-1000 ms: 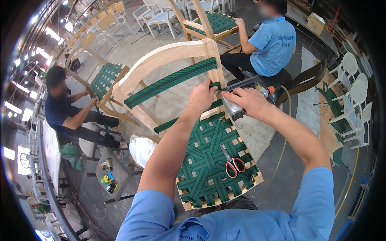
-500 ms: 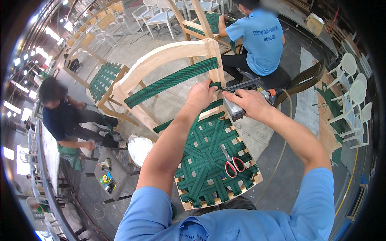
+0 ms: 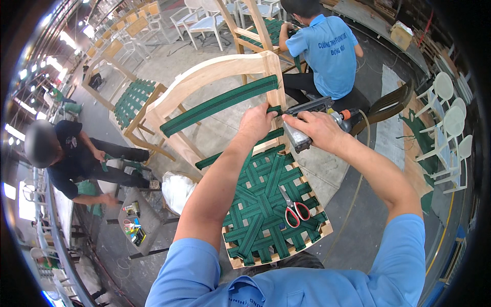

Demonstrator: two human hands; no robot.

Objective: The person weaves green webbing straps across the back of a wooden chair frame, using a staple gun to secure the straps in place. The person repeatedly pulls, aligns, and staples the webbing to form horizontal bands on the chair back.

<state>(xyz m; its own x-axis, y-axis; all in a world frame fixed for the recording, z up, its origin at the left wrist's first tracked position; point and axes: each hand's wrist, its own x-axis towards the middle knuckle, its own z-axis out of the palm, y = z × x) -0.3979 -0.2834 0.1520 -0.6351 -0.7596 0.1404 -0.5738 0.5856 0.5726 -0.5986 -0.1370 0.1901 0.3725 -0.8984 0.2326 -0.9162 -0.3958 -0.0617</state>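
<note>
A wooden chair (image 3: 220, 71) stands before me, its seat woven from green webbing (image 3: 261, 192). One green strap (image 3: 220, 105) spans the upper part of the backrest; others cross lower down. My left hand (image 3: 257, 123) is closed, pinching the end of a green webbing strap (image 3: 274, 110) against the right back post. In my right hand (image 3: 318, 129) is a pneumatic staple gun (image 3: 298, 139), its nose close to that post beside the strap end. Whether the nose touches the wood is hard to tell. Scissors (image 3: 293, 211) with red-and-white handles lie on the seat.
A co-worker in a blue shirt (image 3: 330, 56) sits by another chair ahead. At left, a person in dark clothes (image 3: 71, 158) is near a grey stool (image 3: 146, 220) holding small tools. An air hose (image 3: 353, 204) runs along the floor. White chairs (image 3: 445, 123) stand at right.
My hands, the staple gun and the strap have hardly moved. The person at left has leaned toward the stool, where a second pair of scissors now shows.
</note>
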